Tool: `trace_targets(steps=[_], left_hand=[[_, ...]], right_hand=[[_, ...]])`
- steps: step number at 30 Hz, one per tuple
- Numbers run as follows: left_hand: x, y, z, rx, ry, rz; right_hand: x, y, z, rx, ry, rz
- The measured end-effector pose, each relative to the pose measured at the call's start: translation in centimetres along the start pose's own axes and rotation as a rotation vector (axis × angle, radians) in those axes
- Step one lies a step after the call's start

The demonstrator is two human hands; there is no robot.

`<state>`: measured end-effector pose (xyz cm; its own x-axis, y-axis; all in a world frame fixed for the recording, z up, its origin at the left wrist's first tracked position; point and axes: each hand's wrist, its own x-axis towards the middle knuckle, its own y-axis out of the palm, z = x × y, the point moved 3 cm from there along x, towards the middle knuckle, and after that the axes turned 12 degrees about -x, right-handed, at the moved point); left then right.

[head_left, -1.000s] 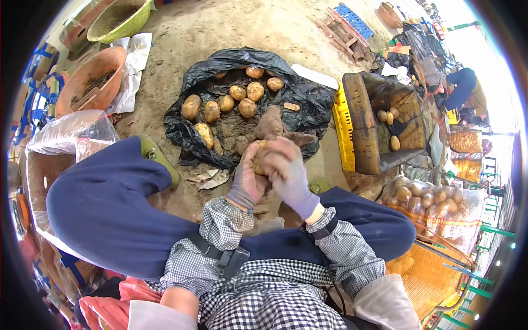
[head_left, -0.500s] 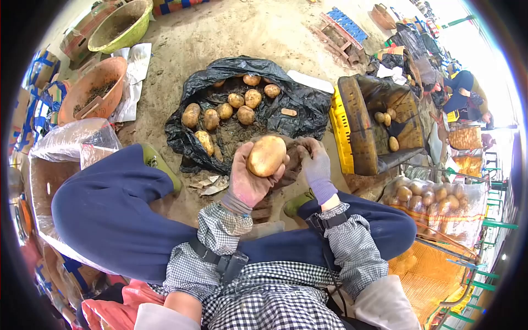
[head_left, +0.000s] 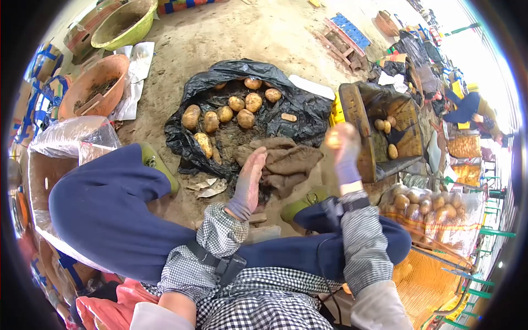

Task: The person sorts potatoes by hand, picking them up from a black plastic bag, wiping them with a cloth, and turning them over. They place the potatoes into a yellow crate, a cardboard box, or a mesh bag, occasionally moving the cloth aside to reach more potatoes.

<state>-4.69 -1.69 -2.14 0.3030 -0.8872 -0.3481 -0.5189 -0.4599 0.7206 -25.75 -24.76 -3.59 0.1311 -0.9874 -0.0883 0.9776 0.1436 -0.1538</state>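
Head view: potato [head_left: 333,138] has passed from the left hand [head_left: 249,184] to the right [head_left: 347,149], whose fingers look clamped round it (blurred), beside the crate [head_left: 358,110]. Left is freed, fingers straight, nearly together; cloth [head_left: 291,165] lies released.

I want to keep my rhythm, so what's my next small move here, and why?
I'd probably bring the potato in your right hand over the lined crate and lower it in gently. That hand appears right beside the crate, a few potatoes lie inside, and your left hand is empty and open near the brown cloth.
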Motion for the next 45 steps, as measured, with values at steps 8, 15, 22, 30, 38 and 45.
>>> trace_targets(steps=[8, 15, 22, 30, 38, 45], left_hand=[[1.2, -3.3, 1.3, -0.098, -0.186, -0.358], [2.4, -4.7, 2.3, -0.139, -0.271, -0.416], [3.9, -5.2, 3.3, -0.177, -0.274, -0.46], [10.8, -9.1, -1.7, 0.232, 0.27, -0.688], [27.4, -14.5, -11.0, 1.654, 0.257, -0.586], [36.8, -15.4, -12.0, 1.753, 0.26, -0.31]], right_hand=[[9.7, -19.4, -1.4, -1.258, 0.166, -0.716], [10.2, -19.4, -4.6, -1.144, 0.476, -0.624], [9.5, 5.3, 2.5, -1.284, -0.797, 0.02], [15.8, 28.9, -5.0, -1.758, -0.624, 0.475], [24.4, 27.8, -9.3, -1.534, -0.51, 0.365], [31.1, 28.1, -12.8, -0.98, -0.443, 0.326]])
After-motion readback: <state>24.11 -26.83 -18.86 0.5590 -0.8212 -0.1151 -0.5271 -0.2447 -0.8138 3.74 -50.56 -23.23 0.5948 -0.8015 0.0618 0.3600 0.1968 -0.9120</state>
